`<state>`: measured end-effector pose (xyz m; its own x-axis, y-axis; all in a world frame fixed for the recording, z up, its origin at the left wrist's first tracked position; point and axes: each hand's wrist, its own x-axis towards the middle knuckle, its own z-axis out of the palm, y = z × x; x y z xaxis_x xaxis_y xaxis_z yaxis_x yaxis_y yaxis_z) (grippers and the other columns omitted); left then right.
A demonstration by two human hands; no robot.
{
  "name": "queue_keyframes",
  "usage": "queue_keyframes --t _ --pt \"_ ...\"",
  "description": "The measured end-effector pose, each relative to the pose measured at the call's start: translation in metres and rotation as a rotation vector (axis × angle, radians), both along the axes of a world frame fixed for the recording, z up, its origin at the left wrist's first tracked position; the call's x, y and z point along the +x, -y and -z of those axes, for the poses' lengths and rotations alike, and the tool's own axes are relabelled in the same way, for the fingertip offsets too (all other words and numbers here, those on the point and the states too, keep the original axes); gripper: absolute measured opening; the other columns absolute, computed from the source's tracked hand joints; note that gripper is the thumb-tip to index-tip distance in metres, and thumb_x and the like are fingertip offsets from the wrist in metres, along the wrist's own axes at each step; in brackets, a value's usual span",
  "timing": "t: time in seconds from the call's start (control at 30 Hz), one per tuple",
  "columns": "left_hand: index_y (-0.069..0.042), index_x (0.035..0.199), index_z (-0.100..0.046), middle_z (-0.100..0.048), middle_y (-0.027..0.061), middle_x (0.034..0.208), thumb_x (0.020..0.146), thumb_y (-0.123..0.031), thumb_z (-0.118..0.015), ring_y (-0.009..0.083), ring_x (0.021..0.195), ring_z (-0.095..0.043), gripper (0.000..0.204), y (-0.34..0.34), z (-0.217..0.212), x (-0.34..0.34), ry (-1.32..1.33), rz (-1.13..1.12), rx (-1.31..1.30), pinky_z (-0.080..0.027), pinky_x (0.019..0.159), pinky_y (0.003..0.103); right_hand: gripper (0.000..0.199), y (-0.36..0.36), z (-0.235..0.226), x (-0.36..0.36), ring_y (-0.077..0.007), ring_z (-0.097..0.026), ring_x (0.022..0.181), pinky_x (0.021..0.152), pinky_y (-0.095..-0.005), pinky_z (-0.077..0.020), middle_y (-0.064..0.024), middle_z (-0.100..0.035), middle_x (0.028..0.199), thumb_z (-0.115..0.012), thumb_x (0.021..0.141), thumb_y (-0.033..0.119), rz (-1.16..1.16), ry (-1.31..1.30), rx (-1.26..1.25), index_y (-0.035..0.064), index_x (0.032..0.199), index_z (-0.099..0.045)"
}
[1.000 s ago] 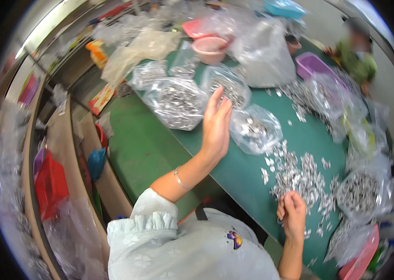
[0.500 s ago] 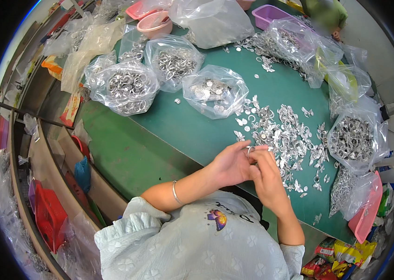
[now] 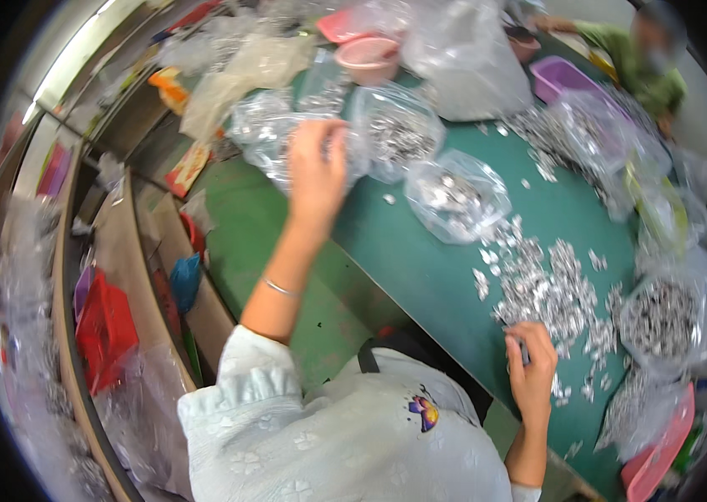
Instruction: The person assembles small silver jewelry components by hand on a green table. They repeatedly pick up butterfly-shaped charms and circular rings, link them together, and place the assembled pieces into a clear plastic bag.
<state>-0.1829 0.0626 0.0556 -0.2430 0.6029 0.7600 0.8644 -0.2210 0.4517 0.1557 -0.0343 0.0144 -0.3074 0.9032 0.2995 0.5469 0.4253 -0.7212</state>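
Head view: left hand (image 3: pixel 317 163) curls over a bag (image 3: pixel 271 155), right hand (image 3: pixel 531 360) beside silvery pieces (image 3: pixel 536 289) on the table (image 3: pixel 391 251); whether they grip anything is unclear. Pieces seem light, stiff, slippery, best pinched edgewise.

Left hand (image 3: pixel 317 167): motion-blurred; whether its fingers hold a piece cannot be told.
Bag behind it (image 3: pixel 263 159): partly covered by that hand, some contents hidden.
Right hand (image 3: pixel 531 360): fingers curled, hiding the palm; anything at the fingertips is too small to tell.
Loose silver pieces (image 3: pixel 537 284): smeared, individual shapes unclear.
Large clear bag (image 3: pixel 475 71): top cut off by the upper edge.
Pale shirt (image 3: pixel 320 443): cut off by the lower edge.
Co-worker in green (image 3: pixel 663 88): head blurred.
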Motion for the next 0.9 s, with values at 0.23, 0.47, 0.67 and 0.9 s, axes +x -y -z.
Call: queue_keyframes --t 0.23,0.47,0.67,0.9 --pt "0.000 0.089 -0.059 -0.059 0.0134 0.086 0.080 0.002 -0.050 0.0255 0.079 -0.056 0.012 0.031 -0.009 0.010 -0.098 -0.052 0.057 -0.043 0.075 0.032 0.013 0.003 0.007 0.052 -0.0307 -0.051 0.080 0.073 -0.0352 -0.0408 -0.0153 -0.055 0.086 -0.059 0.073 0.000 0.246 0.132 -0.024 -0.0027 0.086 -0.056" --pt "-0.006 0.115 -0.050 -0.046 0.0134 0.120 0.071 0.006 -0.058 0.0297 0.107 -0.047 0.046 0.041 0.057 0.151 0.058 0.886 -0.523 -0.039 0.090 0.037 0.040 -0.026 0.016 0.021 -0.0318 -0.046 0.101 0.088 -0.0411 -0.0337 -0.0132 -0.050 0.105 -0.062 0.071 0.004 0.181 0.385 0.165 0.0011 0.109 -0.051" --pt "-0.003 0.103 -0.055 -0.060 0.0077 0.094 0.072 -0.003 -0.063 0.0245 0.078 -0.057 0.031 0.009 0.087 0.184 -0.150 0.898 -0.553 -0.044 0.072 0.035 0.024 -0.062 0.033 0.039 -0.0252 -0.050 0.095 0.084 -0.0382 -0.0341 -0.0076 -0.055 0.093 -0.066 0.066 0.003 0.153 0.356 0.215 0.0039 0.086 -0.052" --pt "0.005 0.105 -0.053 -0.061 0.0099 0.092 0.078 0.000 -0.059 0.0132 0.081 -0.060 0.028 0.019 0.091 0.163 1.199 1.045 -1.069 -0.049 0.073 0.024 0.007 -0.041 0.039 0.060 -0.0141 -0.055 0.077 0.067 -0.0238 -0.0432 -0.0050 -0.056 0.086 -0.055 0.081 -0.002 0.458 -0.674 -0.209 0.0005 0.087 -0.051"
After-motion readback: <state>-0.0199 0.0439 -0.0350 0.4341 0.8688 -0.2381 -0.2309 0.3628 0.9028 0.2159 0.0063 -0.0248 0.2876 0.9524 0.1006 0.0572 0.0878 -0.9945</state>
